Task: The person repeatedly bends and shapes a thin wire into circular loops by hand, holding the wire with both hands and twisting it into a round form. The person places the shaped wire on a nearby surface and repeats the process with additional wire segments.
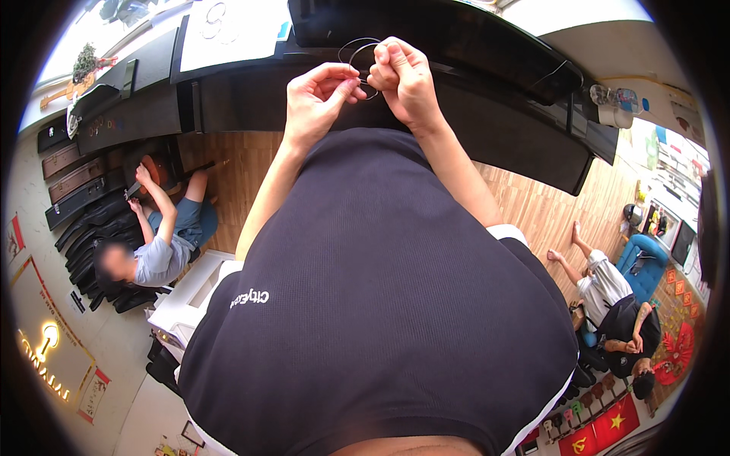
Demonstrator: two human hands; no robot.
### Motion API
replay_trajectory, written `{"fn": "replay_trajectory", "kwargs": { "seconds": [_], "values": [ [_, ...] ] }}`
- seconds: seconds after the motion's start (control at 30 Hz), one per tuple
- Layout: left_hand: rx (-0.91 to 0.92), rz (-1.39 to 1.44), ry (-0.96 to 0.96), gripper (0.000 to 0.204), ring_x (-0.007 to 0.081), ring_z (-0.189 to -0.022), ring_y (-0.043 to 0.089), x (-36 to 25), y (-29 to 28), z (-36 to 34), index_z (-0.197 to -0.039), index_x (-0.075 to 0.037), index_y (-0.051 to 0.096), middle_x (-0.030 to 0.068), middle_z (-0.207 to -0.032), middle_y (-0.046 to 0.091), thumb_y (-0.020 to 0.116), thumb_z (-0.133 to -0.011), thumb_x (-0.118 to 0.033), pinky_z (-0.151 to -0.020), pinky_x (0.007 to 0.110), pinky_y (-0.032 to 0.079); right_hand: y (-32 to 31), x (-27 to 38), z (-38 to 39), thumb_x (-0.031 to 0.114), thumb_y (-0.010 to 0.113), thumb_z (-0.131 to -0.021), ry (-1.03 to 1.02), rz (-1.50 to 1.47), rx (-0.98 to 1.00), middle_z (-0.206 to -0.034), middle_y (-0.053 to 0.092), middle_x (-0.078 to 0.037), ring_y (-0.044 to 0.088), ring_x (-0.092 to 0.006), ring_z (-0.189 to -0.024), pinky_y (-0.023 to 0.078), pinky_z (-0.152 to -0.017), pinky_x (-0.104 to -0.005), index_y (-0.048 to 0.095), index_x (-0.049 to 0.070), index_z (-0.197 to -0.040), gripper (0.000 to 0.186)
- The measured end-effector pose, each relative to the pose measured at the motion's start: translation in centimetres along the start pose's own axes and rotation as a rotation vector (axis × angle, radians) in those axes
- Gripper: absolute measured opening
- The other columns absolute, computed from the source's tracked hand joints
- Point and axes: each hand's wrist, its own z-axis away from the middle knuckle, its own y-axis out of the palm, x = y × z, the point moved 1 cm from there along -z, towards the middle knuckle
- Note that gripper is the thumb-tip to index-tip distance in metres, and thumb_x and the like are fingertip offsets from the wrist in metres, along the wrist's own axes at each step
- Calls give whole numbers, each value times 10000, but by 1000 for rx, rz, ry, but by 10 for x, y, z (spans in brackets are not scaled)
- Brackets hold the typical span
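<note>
My left hand [325, 97] pinches a thin coiled wire or string [352, 47] between thumb and fingers. Just to its right, my right hand [399, 80] grips the same coil, fingers curled and thumb on top. The loops hang between the two hands, over a glossy black piano-like surface [487, 121]. A white sheet with drawn loops [228, 30] lies on the black surface at the upper left.
A seated person [152, 251] at left holds a guitar beside black cases [72, 190]. Another person [616, 311] sits by a blue sofa [642, 262] at right. Plastic bottles [620, 99] stand at the black furniture's right end. A white furniture piece [175, 308] is behind me.
</note>
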Motion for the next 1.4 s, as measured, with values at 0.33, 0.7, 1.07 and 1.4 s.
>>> {"fn": "replay_trajectory", "kwargs": {
  "seconds": [0.33,0.7,1.07,1.4],
  "values": [
    [36,102,41,83,135,-731,659,-1,5,0,-960,48,652,91,-852,676,586,-912,34,-686,234,541,-15,-6,-1,217,460,-1012,166,-561,68,-555,294,62,226,-61,-465,208,-447,-230,502,85,-846,216],
    [65,266,-141,164,128,-699,645,1,-2,-3,-1046,40,668,107,-854,695,641,-894,-16,-641,233,529,-10,-1,-3,229,471,-1012,209,-349,130,-565,275,63,210,-55,-472,214,-459,-231,486,80,-836,231],
    [60,326,-115,186,134,-673,631,4,-3,-5,-1070,40,654,115,-861,690,641,-903,-42,-641,232,525,-9,-1,-2,229,465,-1015,230,-299,113,-561,279,71,220,-51,-475,231,-465,-225,497,75,-848,229],
    [50,233,-77,159,131,-692,640,-2,1,-2,-1059,43,660,116,-862,688,581,-925,10,-644,227,528,-7,1,-2,233,445,-1020,202,-235,84,-553,288,73,244,-52,-478,284,-501,-221,502,78,-842,244]
  ]
}}
